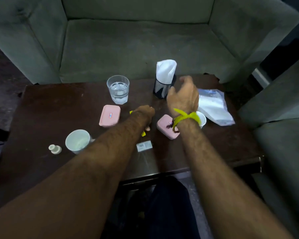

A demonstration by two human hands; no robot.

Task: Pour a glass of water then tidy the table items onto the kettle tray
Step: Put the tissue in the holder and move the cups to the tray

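Observation:
A clear glass (118, 89) part full of water stands at the back of the dark wooden table (47, 109). My left hand (143, 115) is bent down at the table's middle, its fingers closed on a clear item with yellow parts (143, 134) and a barcode label (144, 146); I cannot tell what the item is. My right hand (183, 95), a yellow band on its wrist, hovers blurred with fingers apart. It is just right of a black mesh holder (160, 89) with a white napkin in it, and holds nothing.
Two pink lidded boxes (109, 115) (166, 127) lie either side of my left hand. A white cup (77, 140) and a small white stopper (55, 149) sit front left. A small white cup (202, 119) and a plastic bag (214, 107) lie right. A grey sofa (136, 45) stands behind.

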